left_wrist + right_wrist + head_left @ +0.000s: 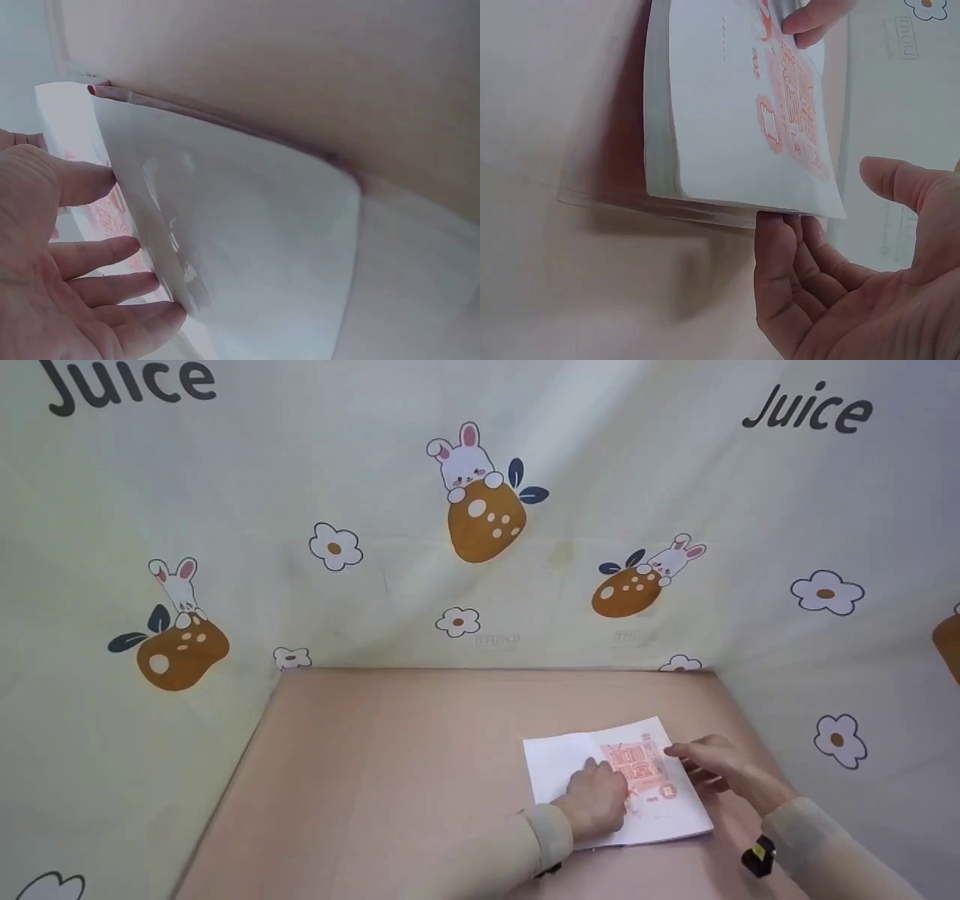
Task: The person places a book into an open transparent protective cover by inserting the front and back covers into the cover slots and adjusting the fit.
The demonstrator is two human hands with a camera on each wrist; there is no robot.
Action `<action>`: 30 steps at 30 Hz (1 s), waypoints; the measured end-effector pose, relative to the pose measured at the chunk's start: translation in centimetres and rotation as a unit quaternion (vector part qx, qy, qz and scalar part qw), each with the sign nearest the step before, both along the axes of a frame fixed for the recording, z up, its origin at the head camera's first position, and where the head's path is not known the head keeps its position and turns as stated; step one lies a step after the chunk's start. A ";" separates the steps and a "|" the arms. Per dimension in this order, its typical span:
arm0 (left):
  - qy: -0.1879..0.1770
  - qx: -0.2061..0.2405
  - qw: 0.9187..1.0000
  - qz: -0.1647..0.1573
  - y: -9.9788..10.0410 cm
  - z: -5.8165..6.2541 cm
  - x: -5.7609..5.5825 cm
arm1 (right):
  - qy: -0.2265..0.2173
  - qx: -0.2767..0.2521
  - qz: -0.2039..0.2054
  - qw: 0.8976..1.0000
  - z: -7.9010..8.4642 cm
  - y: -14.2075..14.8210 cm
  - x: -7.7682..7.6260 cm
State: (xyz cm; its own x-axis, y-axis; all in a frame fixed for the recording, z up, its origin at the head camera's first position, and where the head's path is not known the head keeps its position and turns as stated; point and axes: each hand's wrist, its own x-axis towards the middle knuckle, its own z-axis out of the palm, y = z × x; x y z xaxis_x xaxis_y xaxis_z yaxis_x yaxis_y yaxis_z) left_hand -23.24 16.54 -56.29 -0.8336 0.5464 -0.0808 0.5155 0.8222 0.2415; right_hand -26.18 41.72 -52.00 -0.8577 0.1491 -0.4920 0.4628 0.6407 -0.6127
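An open book (675, 817) lies on the right part of the table, its right page printed in red and its left page white. My left hand (596, 795) rests on the book near the fold. In the left wrist view, fairly straight fingers touch the inner side of the white left page (247, 217). Along the book's right edge is my right hand (724, 765). The right wrist view shows its fingers (776, 255) under the edge of the pages and its thumb apart from the paper. A clear plastic cover (585, 184) sticks out beneath the pages.
The pinkish-brown table (375, 765) extends to the left of the book. A pale cloth (390, 585) with rabbits, fruit and flowers hangs behind the table and at both sides. A small black device (759, 855) is by the right sleeve.
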 end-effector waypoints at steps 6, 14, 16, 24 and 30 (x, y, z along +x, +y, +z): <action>0.002 0.011 1.000 0.023 0.2 0.1 -0.2 | 0.042 -0.037 -0.004 0.998 1.2 -0.7 0.2; -0.006 0.028 0.999 0.038 0.2 0.7 -0.3 | 0.066 -0.066 0.007 0.996 2.3 -2.0 0.5; -0.019 0.045 0.998 0.050 0.3 1.0 -0.3 | 0.068 -0.074 0.013 0.995 2.5 -2.3 0.6; -0.080 0.154 0.981 0.080 0.7 2.6 -0.3 | 0.087 -0.096 0.033 0.991 3.9 -3.7 1.1; -0.134 0.237 0.956 0.107 1.1 3.9 -0.3 | 0.104 -0.108 0.042 0.988 4.5 -4.7 1.4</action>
